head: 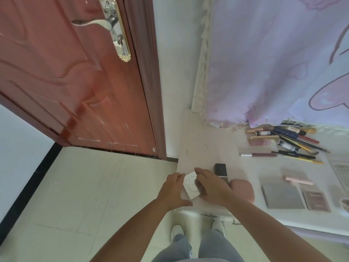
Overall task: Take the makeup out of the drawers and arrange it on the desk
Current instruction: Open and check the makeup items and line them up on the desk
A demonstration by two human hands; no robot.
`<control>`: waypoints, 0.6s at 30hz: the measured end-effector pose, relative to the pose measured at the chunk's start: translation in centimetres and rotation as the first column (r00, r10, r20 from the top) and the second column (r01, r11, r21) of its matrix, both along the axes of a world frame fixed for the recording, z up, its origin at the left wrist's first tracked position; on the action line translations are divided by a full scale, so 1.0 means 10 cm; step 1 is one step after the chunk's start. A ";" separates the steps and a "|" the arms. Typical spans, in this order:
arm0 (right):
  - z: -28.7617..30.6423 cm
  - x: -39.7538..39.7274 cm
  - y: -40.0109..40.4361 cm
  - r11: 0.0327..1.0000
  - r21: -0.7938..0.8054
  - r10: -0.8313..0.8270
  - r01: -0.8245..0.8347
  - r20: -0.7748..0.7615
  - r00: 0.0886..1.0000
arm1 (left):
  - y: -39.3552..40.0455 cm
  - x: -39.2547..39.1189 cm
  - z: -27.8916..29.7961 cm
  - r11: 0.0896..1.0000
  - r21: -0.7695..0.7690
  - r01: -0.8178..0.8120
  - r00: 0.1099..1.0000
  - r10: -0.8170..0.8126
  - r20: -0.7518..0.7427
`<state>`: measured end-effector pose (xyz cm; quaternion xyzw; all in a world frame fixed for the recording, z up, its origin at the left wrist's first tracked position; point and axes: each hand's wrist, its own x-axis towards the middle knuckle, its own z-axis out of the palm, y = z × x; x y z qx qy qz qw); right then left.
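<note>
A small white square box (191, 184) sits at the near left corner of the white desk (207, 148). My left hand (174, 188) touches its left side with fingers fairly straight and thumb spread. My right hand (209, 184) lies over its right side, fingers bent around the edge. Just beyond stands a black and silver compact (221, 170), with a pink pouch (243, 190) to its right. Further right lie a grey palette (282, 194), a pink-brown palette (316, 201), a pink tube (298, 180), a dark red lip gloss (258, 154) and a pile of brushes, pencils and tubes (289, 140).
A red-brown door (71, 72) with a metal handle (98, 23) stands left of the desk. A lilac curtain (273, 63) hangs behind the desk and touches its back. White floor tiles (85, 186) lie below; my legs and white shoes (176, 231) stand at the desk's near edge.
</note>
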<state>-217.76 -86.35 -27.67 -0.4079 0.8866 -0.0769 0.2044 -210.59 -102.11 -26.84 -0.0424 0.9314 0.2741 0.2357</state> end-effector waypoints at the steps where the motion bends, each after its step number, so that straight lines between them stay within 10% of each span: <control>1: 0.00 -0.01 -0.01 1.000 0.004 -0.004 0.004 0.009 1.000 | 0.01 0.01 -0.01 1.000 0.011 -0.020 1.000 0.020 0.000; 8: 0.31 -0.12 -0.06 0.965 -0.107 -0.194 0.239 0.325 0.926 | -0.17 -0.13 0.25 0.917 0.358 -0.176 0.984 0.174 0.038; 13: 0.86 -0.31 -0.04 0.769 -0.287 -0.286 0.571 0.645 0.709 | -0.34 -0.37 0.65 0.646 0.650 -0.399 0.906 0.389 0.170; 18: 1.34 -0.46 -0.01 0.646 -0.400 -0.224 0.650 0.715 0.662 | -0.37 -0.58 1.12 0.591 0.738 -0.327 0.906 0.418 0.067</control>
